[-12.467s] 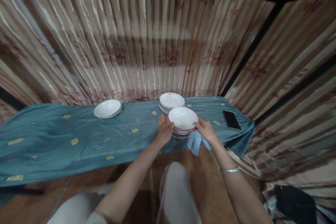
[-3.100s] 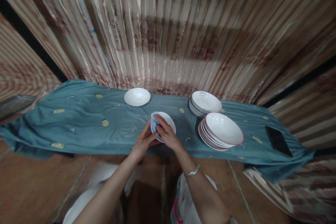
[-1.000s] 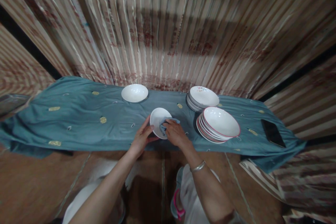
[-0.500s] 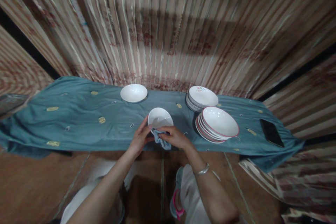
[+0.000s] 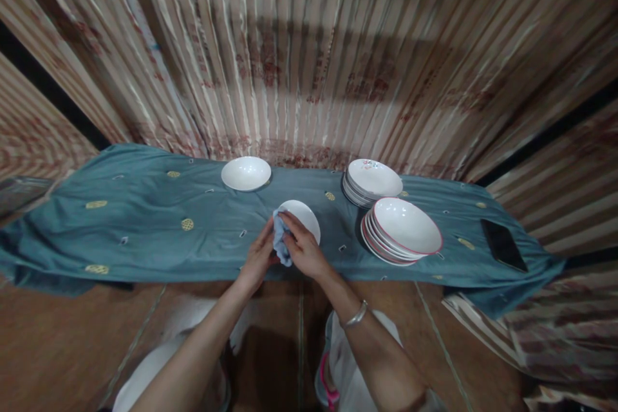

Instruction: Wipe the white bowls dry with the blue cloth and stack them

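A small white bowl (image 5: 307, 214) is at the front middle of the cloth-covered table, partly hidden behind my hands. My left hand (image 5: 259, 256) grips its left side. Pinched in my right hand (image 5: 304, 248) is a crumpled light-blue cloth (image 5: 280, 241), pressed over the bowl's left rim near my left fingers. A silver bangle (image 5: 357, 314) circles my right wrist.
Behind and to the left stands a white dish (image 5: 246, 174). On the right are a stack of floral plates (image 5: 374, 178) and a stack of red-rimmed bowls (image 5: 405, 226). A black phone (image 5: 503, 244) lies near the right end of the teal tablecloth (image 5: 154, 232).
My right hand has carried the cloth from the bowl's front edge to its left rim, close to my left hand. The bowl stays in nearly the same place.
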A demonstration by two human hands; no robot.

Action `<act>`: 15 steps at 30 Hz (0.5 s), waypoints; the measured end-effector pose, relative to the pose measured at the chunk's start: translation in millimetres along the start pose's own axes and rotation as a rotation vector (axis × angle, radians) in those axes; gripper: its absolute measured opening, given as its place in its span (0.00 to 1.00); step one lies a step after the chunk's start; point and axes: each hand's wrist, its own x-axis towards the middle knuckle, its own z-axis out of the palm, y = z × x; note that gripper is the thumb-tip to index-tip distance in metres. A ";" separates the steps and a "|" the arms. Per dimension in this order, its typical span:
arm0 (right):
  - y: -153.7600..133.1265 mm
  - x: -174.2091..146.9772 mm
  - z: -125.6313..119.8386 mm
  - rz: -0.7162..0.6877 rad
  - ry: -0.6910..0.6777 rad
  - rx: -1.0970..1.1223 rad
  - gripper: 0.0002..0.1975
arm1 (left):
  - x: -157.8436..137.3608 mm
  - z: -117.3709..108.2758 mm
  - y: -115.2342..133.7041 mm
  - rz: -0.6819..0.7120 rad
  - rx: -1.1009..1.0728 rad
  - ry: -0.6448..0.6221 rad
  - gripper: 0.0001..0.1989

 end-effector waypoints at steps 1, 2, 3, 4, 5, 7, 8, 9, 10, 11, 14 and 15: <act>0.0 0.9 -1.1 -0.023 -0.004 -0.034 0.26 | 0.1 -0.2 -0.3 -0.015 0.011 0.006 0.37; 0.3 1.9 -2.4 -0.043 -0.010 -0.070 0.26 | -0.1 -0.2 -0.2 -0.023 0.021 0.008 0.39; 0.9 2.8 -3.9 -0.057 -0.016 -0.105 0.26 | -0.3 0.1 0.1 -0.025 0.029 0.002 0.40; 1.8 3.8 -5.4 -0.066 -0.020 -0.138 0.27 | -0.8 0.5 0.8 -0.023 0.034 -0.012 0.40; 2.9 4.8 -6.9 -0.071 -0.021 -0.171 0.27 | -1.5 1.1 1.7 -0.018 0.036 -0.032 0.40; 5.8 7.0 -9.4 -0.086 -0.016 -0.232 0.27 | -3.2 2.6 4.2 -0.010 0.041 -0.074 0.40; 7.5 8.1 -10.4 -0.097 -0.010 -0.263 0.28 | -4.1 3.5 5.6 -0.009 0.047 -0.091 0.40; 9.5 9.3 -11.3 -0.109 -0.003 -0.293 0.29 | -5.1 4.4 7.0 -0.009 0.055 -0.102 0.40; 11.5 10.5 -12.0 -0.121 0.004 -0.325 0.29 | -5.9 5.1 8.3 -0.010 0.064 -0.108 0.40; 13.6 11.7 -12.6 -0.129 0.010 -0.357 0.30 | -6.7 5.7 9.4 -0.012 0.071 -0.112 0.40; 20.4 14.0 -14.4 -0.123 0.018 -0.457 0.31 | -8.1 6.5 12.0 -0.018 0.072 -0.114 0.40; 22.9 14.2 -15.1 -0.114 0.016 -0.489 0.31 | -8.3 6.4 12.6 -0.021 0.069 -0.112 0.40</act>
